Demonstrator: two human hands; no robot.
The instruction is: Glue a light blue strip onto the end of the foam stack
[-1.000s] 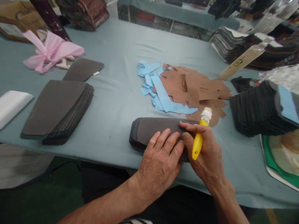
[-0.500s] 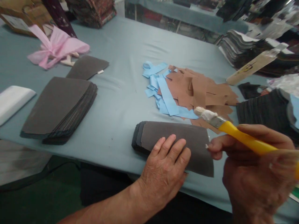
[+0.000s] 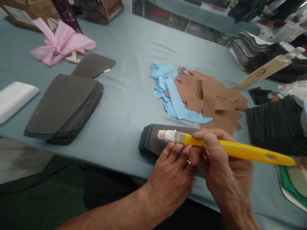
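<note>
From the head view, my left hand (image 3: 174,174) lies flat, fingers spread, pressing the small grey stack (image 3: 155,140) at the desk's (image 3: 124,95) near edge. My right hand (image 3: 225,179) has its grip pinched on the yellow brush (image 3: 230,149), bristles hovering over the stack's left end. I judge that the stack, sitting so near the edge, could slide off if my pressure eases, and wet bristles might smear my fingers. Blue strips (image 3: 174,99) and brown strips (image 3: 211,95) crowd just behind; a bigger grey pile (image 3: 64,107) sits well left.
</note>
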